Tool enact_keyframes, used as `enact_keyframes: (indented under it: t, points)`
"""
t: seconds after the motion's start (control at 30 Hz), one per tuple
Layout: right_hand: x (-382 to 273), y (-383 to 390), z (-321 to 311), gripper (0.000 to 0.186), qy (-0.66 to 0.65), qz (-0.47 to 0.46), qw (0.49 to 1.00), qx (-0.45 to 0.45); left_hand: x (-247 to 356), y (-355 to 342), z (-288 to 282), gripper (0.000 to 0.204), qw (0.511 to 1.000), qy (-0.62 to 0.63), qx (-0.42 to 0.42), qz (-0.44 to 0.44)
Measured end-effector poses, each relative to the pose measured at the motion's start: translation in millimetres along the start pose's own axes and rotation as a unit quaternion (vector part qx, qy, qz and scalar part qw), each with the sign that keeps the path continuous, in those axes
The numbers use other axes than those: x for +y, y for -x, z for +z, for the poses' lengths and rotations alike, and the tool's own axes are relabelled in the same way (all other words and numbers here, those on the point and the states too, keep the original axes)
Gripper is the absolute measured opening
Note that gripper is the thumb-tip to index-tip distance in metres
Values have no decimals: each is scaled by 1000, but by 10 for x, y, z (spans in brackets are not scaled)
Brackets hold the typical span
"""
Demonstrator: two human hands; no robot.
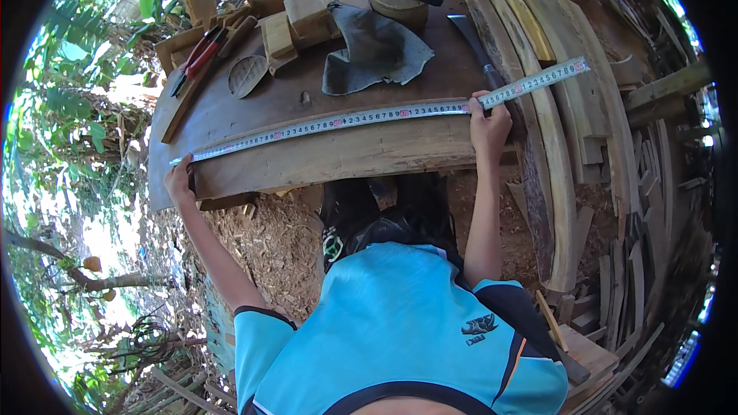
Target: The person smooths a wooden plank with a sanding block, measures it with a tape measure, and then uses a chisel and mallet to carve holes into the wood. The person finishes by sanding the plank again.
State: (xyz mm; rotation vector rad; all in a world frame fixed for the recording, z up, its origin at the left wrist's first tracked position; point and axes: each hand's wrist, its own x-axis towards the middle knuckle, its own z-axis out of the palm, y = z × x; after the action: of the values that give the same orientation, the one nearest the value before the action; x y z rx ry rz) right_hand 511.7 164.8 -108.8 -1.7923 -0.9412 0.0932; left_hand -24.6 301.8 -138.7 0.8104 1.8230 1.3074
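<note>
A white tape measure (369, 117) is stretched along the upper edge of a wooden board (330, 154) at the table's near side. My left hand (181, 181) pinches the tape's end at the board's left end. Near the board's right end, my right hand (490, 131) grips the tape between thumb and fingers. Beyond that hand the tape runs on up to the right, over some long planks. No tape case shows. Behind the board lies a dark grey cloth (373, 50), crumpled on the brown tabletop (300, 81).
Red-handled pliers (201, 58) and a round wooden disc (247, 77) lie at the left. Wood blocks (307, 15) stand at the back. A dark blade (470, 42) lies by the long planks (573, 100) on the right. Wood shavings (269, 250) cover the ground.
</note>
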Motion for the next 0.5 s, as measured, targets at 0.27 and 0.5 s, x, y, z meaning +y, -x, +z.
enact_keyframes:
  t: [0.27,0.5]
  points:
    - [45,11,97,7,-105,-49,993,6,-182,-271,-189,19,999,36,-24,-31]
    - [-217,257,-171,10,-276,-86,957,24,-15,-53,-260,15,986,156,-36,-35]
